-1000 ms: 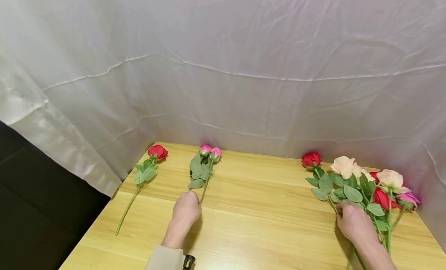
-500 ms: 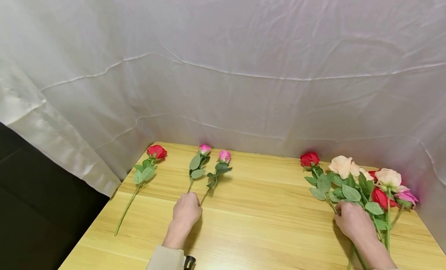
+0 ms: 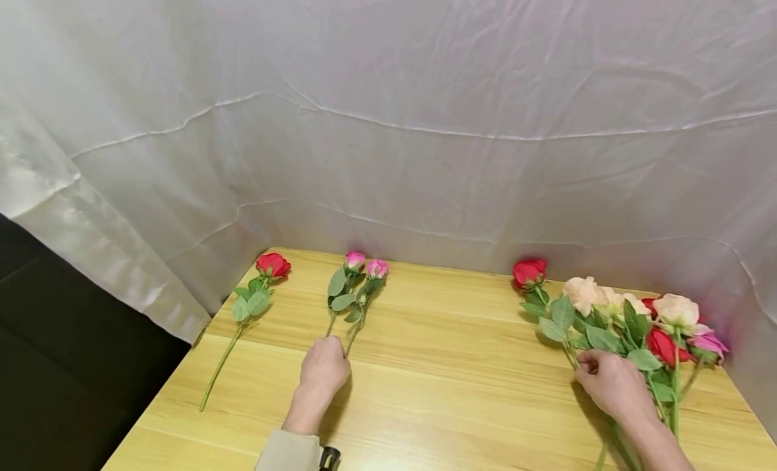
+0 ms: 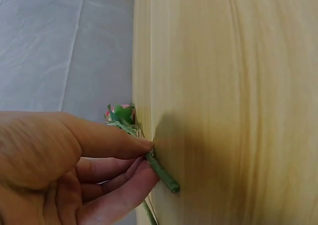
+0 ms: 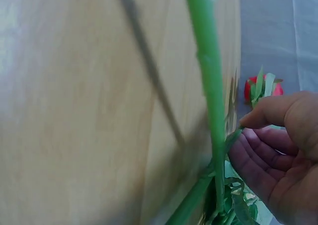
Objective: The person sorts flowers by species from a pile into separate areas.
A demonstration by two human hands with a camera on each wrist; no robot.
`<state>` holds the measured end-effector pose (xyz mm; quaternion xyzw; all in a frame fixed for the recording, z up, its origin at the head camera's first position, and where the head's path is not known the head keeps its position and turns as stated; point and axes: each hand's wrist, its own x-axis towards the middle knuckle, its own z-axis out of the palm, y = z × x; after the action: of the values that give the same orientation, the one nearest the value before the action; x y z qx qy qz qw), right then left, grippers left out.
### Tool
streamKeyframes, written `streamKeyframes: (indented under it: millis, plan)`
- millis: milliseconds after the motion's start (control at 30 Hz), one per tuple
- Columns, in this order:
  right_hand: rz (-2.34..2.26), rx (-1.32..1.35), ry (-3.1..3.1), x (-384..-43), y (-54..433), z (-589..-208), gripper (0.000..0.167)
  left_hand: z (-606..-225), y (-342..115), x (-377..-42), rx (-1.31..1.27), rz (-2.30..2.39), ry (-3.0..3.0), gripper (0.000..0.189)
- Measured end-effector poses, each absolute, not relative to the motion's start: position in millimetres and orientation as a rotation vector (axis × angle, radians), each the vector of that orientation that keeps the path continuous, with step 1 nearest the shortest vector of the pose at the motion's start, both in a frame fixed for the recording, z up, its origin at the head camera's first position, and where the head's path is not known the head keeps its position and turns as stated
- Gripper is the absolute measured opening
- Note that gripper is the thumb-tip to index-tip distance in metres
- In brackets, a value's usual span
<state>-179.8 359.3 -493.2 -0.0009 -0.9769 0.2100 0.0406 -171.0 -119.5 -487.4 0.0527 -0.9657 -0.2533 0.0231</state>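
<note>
Two pink rosebuds lie side by side at the left centre of the head view. My left hand (image 3: pixel 326 366) pinches the stem of the right-hand pink rose (image 3: pixel 377 268). In the left wrist view the cut end of that stem (image 4: pixel 166 178) pokes out below the thumb and fingertips. The other pink rose (image 3: pixel 355 260) has its stem running down to the same hand. On the right, my right hand (image 3: pixel 614 383) pinches the green stem of a red rose (image 3: pixel 529 272) between thumb and fingers, beside peach roses (image 3: pixel 583 293). A thick stem (image 5: pixel 211 86) crosses close to the right wrist camera.
A single red rose (image 3: pixel 274 265) lies at the table's left edge. A peach rose (image 3: pixel 677 311), another red rose (image 3: pixel 663 346) and a purple-pink one (image 3: pixel 710 343) bunch at the right. Pale cloth (image 3: pixel 388 167) hangs behind the wooden table (image 3: pixel 461 403).
The right-hand pink rose swung right, away from its neighbour, then back toward it. The red rose and peach roses by my right hand shifted a little left, along with that hand's fingers.
</note>
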Motion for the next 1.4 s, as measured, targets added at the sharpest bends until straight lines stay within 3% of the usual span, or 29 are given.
streamKeyframes:
  millis: [367,467,633,867,1400]
  plan:
    - [0.72,0.042,-2.796,-172.7,348.4,-486.3,0.026,-488.8,-120.8,-171.8,0.158,-0.783,-2.967,0.051]
    - [0.767,0.036,-2.762,-171.1,343.6,-482.1,0.026,-487.2,-120.3,-172.4,0.179,-0.816,-2.943,0.046]
    - [0.859,0.025,-2.721,-169.6,331.8,-473.7,0.027,-482.4,-114.9,-173.2,0.202,-0.878,-2.81,0.015]
    - [0.944,0.013,-2.658,-171.8,312.8,-462.1,0.025,-469.3,-96.2,-175.3,0.081,-1.184,-2.542,0.018]
    - [1.959,-0.053,-2.323,-175.9,247.0,-456.0,0.039,-465.3,-32.3,-176.4,-0.203,-1.783,-2.43,0.022]
